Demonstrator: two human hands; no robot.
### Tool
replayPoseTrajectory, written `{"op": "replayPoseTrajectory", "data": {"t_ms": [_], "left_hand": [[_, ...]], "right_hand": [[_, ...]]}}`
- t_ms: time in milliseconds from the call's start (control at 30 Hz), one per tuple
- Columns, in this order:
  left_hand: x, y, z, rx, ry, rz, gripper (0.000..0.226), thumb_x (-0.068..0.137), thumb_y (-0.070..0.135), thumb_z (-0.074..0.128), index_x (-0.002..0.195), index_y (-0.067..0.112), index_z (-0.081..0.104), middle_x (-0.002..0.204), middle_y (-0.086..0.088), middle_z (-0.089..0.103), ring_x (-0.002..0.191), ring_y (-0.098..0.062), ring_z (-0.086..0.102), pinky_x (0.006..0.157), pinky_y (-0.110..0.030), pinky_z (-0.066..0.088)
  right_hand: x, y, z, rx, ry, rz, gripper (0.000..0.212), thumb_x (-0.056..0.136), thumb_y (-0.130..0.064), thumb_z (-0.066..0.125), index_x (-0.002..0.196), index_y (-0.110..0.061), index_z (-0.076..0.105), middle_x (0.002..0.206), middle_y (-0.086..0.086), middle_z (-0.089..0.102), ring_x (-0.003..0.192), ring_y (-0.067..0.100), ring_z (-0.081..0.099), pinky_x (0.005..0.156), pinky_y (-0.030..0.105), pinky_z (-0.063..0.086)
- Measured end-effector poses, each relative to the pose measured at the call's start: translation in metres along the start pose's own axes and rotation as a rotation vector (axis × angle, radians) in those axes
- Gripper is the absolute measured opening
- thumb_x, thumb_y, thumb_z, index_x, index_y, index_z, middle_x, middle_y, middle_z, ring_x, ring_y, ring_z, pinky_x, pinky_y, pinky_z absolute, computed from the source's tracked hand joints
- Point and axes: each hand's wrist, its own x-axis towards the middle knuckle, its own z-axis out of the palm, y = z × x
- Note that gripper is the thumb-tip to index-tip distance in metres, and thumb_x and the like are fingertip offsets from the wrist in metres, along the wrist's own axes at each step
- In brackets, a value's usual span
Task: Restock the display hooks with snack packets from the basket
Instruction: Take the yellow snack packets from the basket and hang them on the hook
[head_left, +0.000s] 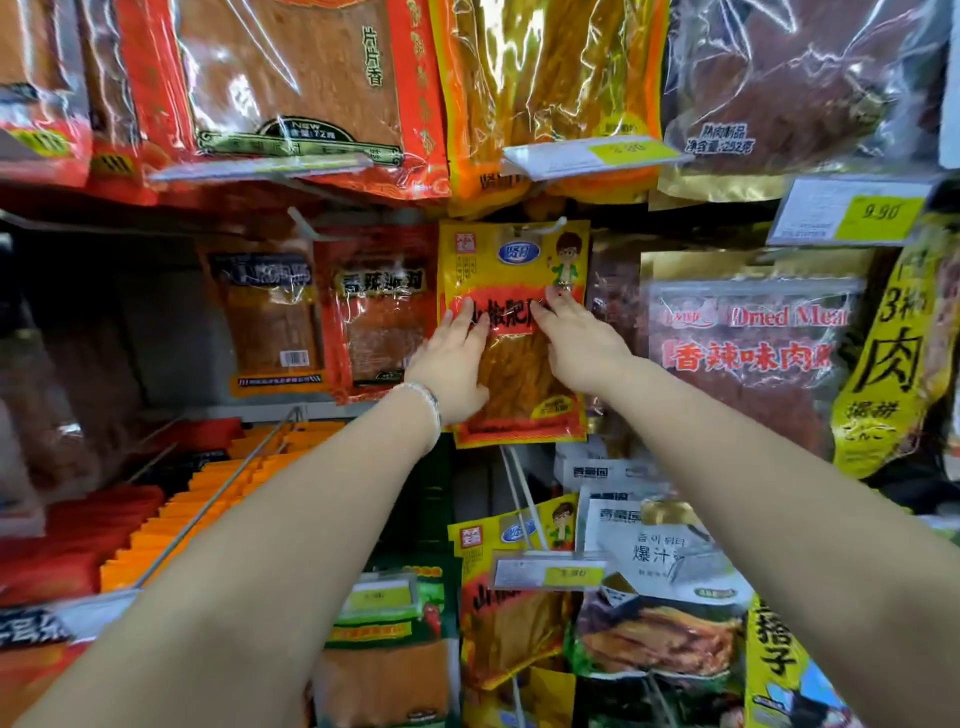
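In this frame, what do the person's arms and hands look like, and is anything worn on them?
Both forearms are bare, with no sleeves in view and no gloves. The left hand has a pale beaded bracelet around its wrist. The right hand wears nothing visible; its fingernails look painted red, though blur makes that uncertain.

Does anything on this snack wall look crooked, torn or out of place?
Nothing looks torn or spilled. The yellow packet under both hands hangs fairly straight at its hook. The one oddity is the bare hook to its left, with no packet at its tip. Motion blur hides finer detail.
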Motion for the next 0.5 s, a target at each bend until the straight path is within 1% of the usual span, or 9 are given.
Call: {"op": "replayPoseTrajectory", "data": {"t_ms": [67, 100, 167, 200, 267, 300, 367, 433, 500], "left_hand": [[-0.006, 0.002, -0.009, -0.048, -0.011, 0.011, 0.080, 0.085, 0.025, 0.058, 0.150, 0.019, 0.013, 0.159, -0.004, -0.004, 0.145, -0.026, 0.010, 0.113, -0.046, 0.027], [-0.013, 0.003, -0.012, -0.080, -0.005, 0.024, 0.072, 0.086, 0.025, 0.057, 0.148, 0.018, 0.022, 0.158, -0.006, 0.007, 0.142, -0.026, 0.020, 0.111, -0.043, 0.031], [-0.037, 0.005, -0.017, -0.170, 0.023, 0.054, 0.054, 0.087, 0.025, 0.057, 0.139, 0.019, 0.043, 0.149, -0.006, 0.035, 0.133, -0.021, 0.037, 0.107, -0.034, 0.036], [-0.053, 0.007, -0.018, -0.223, 0.052, 0.061, 0.046, 0.088, 0.026, 0.058, 0.133, 0.020, 0.051, 0.140, -0.003, 0.046, 0.128, -0.017, 0.042, 0.104, -0.030, 0.037], [-0.092, 0.008, -0.018, -0.352, 0.122, 0.023, 0.034, 0.088, 0.028, 0.059, 0.122, 0.024, 0.060, 0.123, 0.006, 0.058, 0.110, -0.006, 0.054, 0.092, -0.021, 0.041], [-0.116, 0.009, -0.018, -0.430, 0.155, -0.019, 0.029, 0.088, 0.030, 0.060, 0.117, 0.027, 0.062, 0.113, 0.012, 0.060, 0.097, 0.003, 0.057, 0.084, -0.015, 0.043], [-0.165, 0.010, -0.012, -0.578, 0.191, -0.104, 0.021, 0.087, 0.029, 0.061, 0.108, 0.031, 0.065, 0.100, 0.022, 0.059, 0.083, 0.010, 0.057, 0.070, -0.002, 0.039], [-0.218, 0.011, 0.002, -0.655, 0.165, -0.180, 0.018, 0.087, 0.028, 0.062, 0.104, 0.032, 0.065, 0.096, 0.022, 0.059, 0.085, 0.011, 0.056, 0.067, 0.000, 0.038], [-0.273, 0.011, 0.024, -0.687, 0.116, -0.285, 0.018, 0.084, 0.032, 0.059, 0.101, 0.033, 0.066, 0.090, 0.025, 0.058, 0.078, 0.013, 0.056, 0.065, 0.001, 0.037]], "right_hand": [[-0.010, -0.003, -0.010, 0.113, 0.026, -0.003, 0.059, 0.094, -0.011, 0.042, 0.150, -0.017, 0.022, 0.158, 0.010, 0.018, 0.143, 0.027, 0.021, 0.113, 0.041, 0.028], [-0.019, -0.005, -0.014, 0.174, 0.067, -0.009, 0.057, 0.094, -0.015, 0.045, 0.148, -0.017, 0.028, 0.153, 0.011, 0.030, 0.138, 0.028, 0.033, 0.110, 0.040, 0.034], [-0.044, -0.011, -0.017, 0.312, 0.161, -0.018, 0.047, 0.091, -0.021, 0.053, 0.137, -0.020, 0.046, 0.131, 0.005, 0.056, 0.116, 0.024, 0.055, 0.098, 0.037, 0.045], [-0.060, -0.015, -0.017, 0.402, 0.195, -0.019, 0.037, 0.089, -0.023, 0.057, 0.126, -0.023, 0.056, 0.111, -0.002, 0.063, 0.099, 0.018, 0.061, 0.090, 0.035, 0.048], [-0.095, -0.026, -0.011, 0.580, 0.207, -0.023, 0.019, 0.085, -0.025, 0.063, 0.104, -0.030, 0.062, 0.079, -0.016, 0.060, 0.071, 0.004, 0.056, 0.077, 0.032, 0.049], [-0.113, -0.033, -0.006, 0.647, 0.198, -0.029, 0.015, 0.085, -0.025, 0.065, 0.097, -0.032, 0.061, 0.071, -0.016, 0.057, 0.065, 0.002, 0.052, 0.074, 0.031, 0.049], [-0.148, -0.049, 0.008, 0.750, 0.172, -0.045, 0.014, 0.084, -0.023, 0.066, 0.090, -0.035, 0.060, 0.065, -0.013, 0.053, 0.061, 0.003, 0.049, 0.068, 0.030, 0.046], [-0.182, -0.068, 0.026, 0.833, 0.115, -0.072, 0.019, 0.085, -0.022, 0.066, 0.087, -0.039, 0.058, 0.064, -0.012, 0.052, 0.060, 0.004, 0.048, 0.063, 0.023, 0.042], [-0.214, -0.088, 0.052, 0.892, 0.006, -0.097, 0.018, 0.087, -0.022, 0.064, 0.090, -0.038, 0.058, 0.067, -0.012, 0.053, 0.062, 0.004, 0.050, 0.060, 0.018, 0.040]]}}
